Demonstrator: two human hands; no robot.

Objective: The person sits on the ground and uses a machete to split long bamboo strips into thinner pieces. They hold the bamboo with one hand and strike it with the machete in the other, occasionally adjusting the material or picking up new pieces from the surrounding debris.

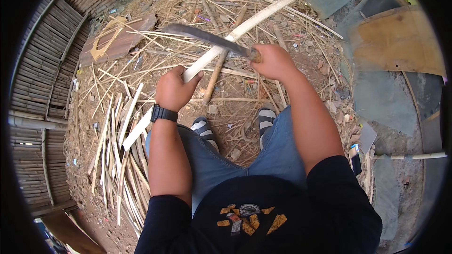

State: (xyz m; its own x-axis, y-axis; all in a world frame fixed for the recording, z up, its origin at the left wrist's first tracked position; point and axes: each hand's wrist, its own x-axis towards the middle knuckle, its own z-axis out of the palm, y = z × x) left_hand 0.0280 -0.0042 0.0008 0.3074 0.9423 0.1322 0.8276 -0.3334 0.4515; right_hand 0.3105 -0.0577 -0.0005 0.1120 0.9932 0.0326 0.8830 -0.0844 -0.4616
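Note:
My left hand (pixel 175 88), with a dark watch on its wrist, is closed around a long pale split bamboo strip (pixel 256 22). The strip slants from beside my left thigh up to the far right. In my right hand (pixel 274 62) is the wooden handle of a machete (pixel 202 35). Its dark blade points left and lies across the strip, beyond my left hand; whether it touches the strip I cannot tell. Below the crossing, a round wooden stick (pixel 214 79) lies slanted, its near end on the ground in front of my feet.
A pile of split bamboo strips (pixel 113 160) lies by my left leg. Shavings and thin slivers cover the ground ahead. A brown board (pixel 117 40) rests at the far left, near a bamboo slat wall (pixel 40 61). Grey sheets (pixel 383 99) and a tan panel (pixel 395 37) lie at the right.

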